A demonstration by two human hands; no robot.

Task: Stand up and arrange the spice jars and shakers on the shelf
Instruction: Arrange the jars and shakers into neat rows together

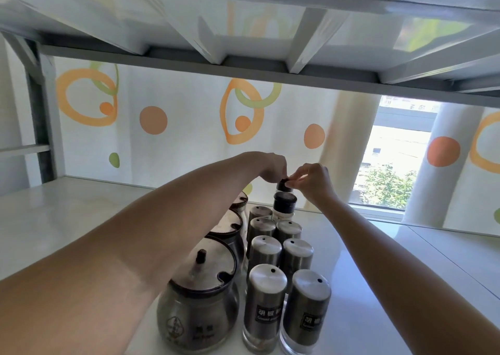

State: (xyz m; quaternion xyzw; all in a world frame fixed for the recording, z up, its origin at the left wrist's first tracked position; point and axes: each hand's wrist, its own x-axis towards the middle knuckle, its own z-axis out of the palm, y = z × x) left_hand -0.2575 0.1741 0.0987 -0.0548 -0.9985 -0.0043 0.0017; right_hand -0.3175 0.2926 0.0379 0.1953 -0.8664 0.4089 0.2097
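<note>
both hands (290,174) on rear black-capped jar (284,186)

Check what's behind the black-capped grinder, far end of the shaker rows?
Another black-capped bottle, both hands on its cap: left hand, right hand. The grinder hides its body.

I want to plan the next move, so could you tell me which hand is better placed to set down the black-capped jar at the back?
Probably the right hand: its fingers pinch the black cap, whereas the left hand only touches it from above.
</note>
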